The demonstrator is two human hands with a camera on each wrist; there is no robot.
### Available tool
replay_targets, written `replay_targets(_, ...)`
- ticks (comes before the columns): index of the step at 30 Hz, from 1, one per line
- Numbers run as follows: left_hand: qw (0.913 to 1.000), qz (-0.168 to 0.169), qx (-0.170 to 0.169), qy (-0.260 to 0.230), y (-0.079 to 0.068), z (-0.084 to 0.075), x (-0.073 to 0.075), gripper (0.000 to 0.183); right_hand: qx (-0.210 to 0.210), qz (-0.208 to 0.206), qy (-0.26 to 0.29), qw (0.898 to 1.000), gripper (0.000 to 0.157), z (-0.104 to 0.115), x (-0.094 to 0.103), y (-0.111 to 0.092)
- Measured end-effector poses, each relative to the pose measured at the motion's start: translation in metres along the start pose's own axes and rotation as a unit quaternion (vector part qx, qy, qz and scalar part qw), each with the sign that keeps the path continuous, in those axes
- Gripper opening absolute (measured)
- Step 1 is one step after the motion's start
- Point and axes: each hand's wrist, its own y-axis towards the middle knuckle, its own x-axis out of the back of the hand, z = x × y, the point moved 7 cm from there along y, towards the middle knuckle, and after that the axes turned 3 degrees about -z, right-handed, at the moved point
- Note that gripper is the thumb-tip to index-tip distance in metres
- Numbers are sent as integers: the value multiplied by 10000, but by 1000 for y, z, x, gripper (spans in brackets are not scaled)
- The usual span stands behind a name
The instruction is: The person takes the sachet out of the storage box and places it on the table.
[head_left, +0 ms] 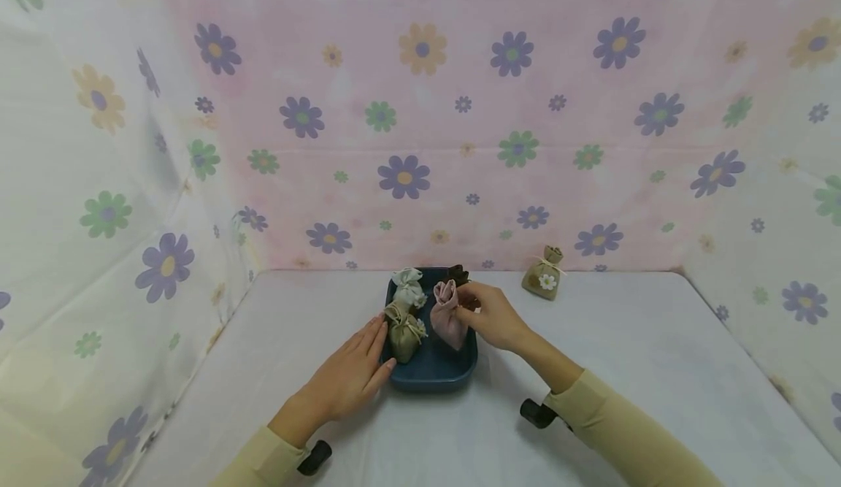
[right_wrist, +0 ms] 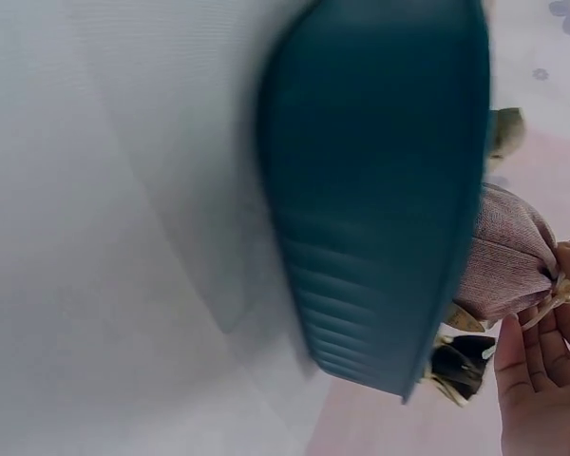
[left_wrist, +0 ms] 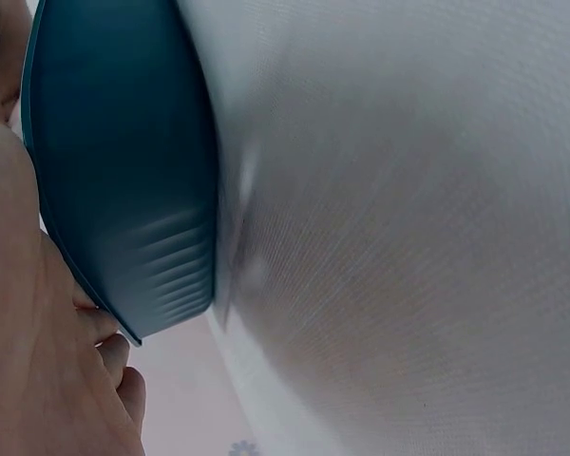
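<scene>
My right hand [head_left: 494, 317] pinches the tied neck of a dusty-pink cloth pouch [head_left: 448, 322], which hangs over the right part of a dark blue tray [head_left: 430, 383]. In the right wrist view the pouch [right_wrist: 508, 255] shows at the tray's rim, thumb and fingers at its cord. Straight fingers of my left hand [head_left: 348, 370] rest along the tray's left rim, beside an olive-green pouch [head_left: 404, 341]. Behind that one, inside the tray, sits a white pouch [head_left: 409, 288]. A dark brown pouch [head_left: 458, 274] is at the back right, partly hidden by the pink pouch and my hand.
A tan pouch with a white flower [head_left: 542, 274] stands on the white-covered table [head_left: 631, 355], to the right behind the tray. Flower-printed cloth [head_left: 460, 129] hangs at the back and both sides. Each wrist carries a dark camera.
</scene>
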Motion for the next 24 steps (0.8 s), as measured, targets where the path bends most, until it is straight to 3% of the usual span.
replay_targets(10,10000,-25,8,20,0,1,-1,72,152,-174,8,9997,19,17,27,0)
replay_targets(24,10000,-23,9,63,-1,1,-1,73,97,-509,-60,9986,22,6,65,-1)
